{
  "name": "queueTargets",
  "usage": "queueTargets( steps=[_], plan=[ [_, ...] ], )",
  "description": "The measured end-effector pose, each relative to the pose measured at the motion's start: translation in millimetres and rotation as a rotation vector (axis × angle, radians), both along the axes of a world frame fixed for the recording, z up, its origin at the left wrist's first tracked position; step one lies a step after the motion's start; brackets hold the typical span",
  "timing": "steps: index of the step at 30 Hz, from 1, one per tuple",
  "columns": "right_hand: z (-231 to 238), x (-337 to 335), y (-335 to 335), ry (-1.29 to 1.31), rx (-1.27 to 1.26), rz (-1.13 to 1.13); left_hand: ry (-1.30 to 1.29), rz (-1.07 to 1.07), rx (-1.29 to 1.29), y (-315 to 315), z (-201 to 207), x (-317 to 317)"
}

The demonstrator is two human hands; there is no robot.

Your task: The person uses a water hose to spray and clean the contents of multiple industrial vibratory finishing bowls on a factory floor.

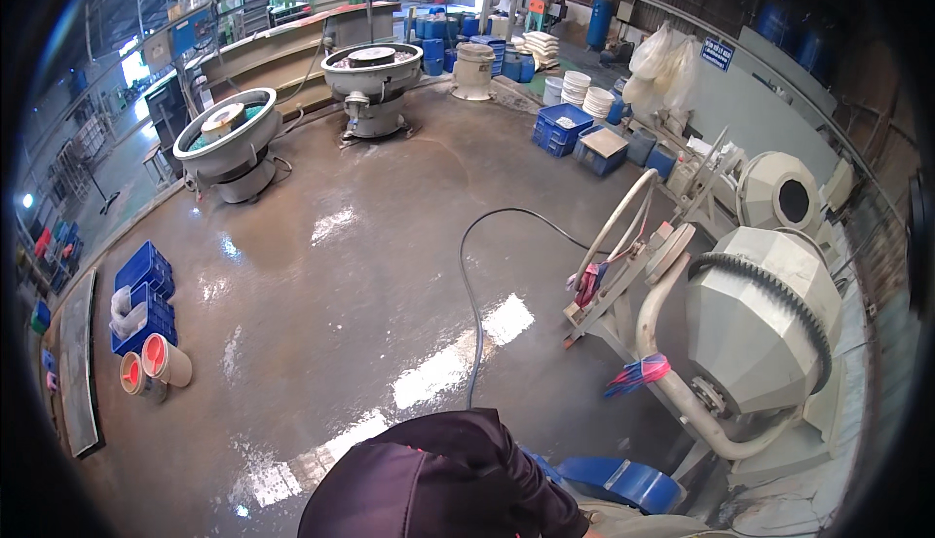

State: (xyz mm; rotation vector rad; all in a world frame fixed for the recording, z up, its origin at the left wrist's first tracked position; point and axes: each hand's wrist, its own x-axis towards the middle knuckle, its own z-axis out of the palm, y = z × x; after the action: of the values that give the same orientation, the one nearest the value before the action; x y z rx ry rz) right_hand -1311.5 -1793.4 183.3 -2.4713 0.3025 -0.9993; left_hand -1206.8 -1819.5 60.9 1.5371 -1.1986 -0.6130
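Observation:
Neither of my hands shows. Dark maroon cloth [419,480], seemingly my own clothing, fills the bottom middle and covers whatever lies behind it. Just to its right is a blue rounded container [623,482], partly cut off by the cloth. A thin black hose [472,304] curves over the wet floor and passes out of sight at the cloth. On the right stands a large cream tilting drum mixer [750,319] with a toothed ring round it. Pink and blue strips are tied on its bent tube handle [672,382].
A second drum mixer [779,192] stands farther back right. Two round vibratory bowls [229,134] [372,75] stand at the far left and middle. Blue crates [146,270] and buckets [168,361] sit left on the wet floor [321,295]. More crates [563,129] and white buckets [577,87] stand back right.

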Motion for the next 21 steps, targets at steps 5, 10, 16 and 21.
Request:
queueTargets(
  steps=[5, 10, 16, 21],
  plan=[
    [4.4, 2.0, 4.2, -0.007, -0.004, -0.011, -0.008, -0.006, -0.001, -0.1, -1.0, 3.5],
    [7.0, 2.0, 5.5, -0.018, -0.017, -0.012, -0.006, 0.003, 0.002, 4.9, -2.2, 10.7],
    [8.2, 5.8, 9.6, -0.036, -0.026, -0.007, -0.002, 0.014, 0.014, 7.8, -3.7, 17.6],
    [9.2, 10.4, 12.2, -0.038, -0.03, 0.0, 0.005, 0.011, 0.017, 9.7, -4.3, 21.2]
  ],
)
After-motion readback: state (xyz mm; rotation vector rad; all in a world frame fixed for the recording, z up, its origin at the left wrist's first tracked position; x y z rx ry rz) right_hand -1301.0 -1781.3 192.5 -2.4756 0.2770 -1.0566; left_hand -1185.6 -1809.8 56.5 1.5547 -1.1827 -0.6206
